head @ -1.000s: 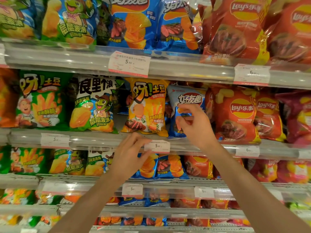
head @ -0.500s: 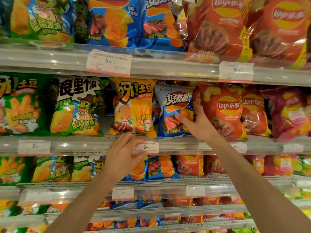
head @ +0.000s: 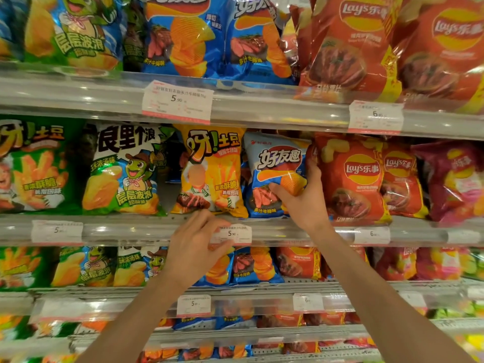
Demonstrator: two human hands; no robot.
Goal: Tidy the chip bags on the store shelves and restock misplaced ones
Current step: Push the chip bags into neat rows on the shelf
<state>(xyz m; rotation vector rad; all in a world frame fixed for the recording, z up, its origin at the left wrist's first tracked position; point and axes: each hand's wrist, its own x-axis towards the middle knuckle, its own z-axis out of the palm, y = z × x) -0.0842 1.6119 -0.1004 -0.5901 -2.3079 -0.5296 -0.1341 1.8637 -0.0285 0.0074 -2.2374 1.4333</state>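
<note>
Fingers [head: 313,170] round blue bag [head: 277,163] – rt hand [head: 303,200]

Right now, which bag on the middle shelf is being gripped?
The blue bag, between the yellow bag and the red Lay's bag; the right hand grips only it.

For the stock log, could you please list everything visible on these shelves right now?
blue chip bag: one, blue, middle shelf, held upright.
yellow chip bag: one, yellow-orange, left of the blue one.
red chip bags: two at front, red, right of it.
green chip bags: two, green, middle shelf left.
price tag: one, white, rail below.
left hand: on the rail, fingers touching the tag.
right hand: gripping the blue bag.
</note>
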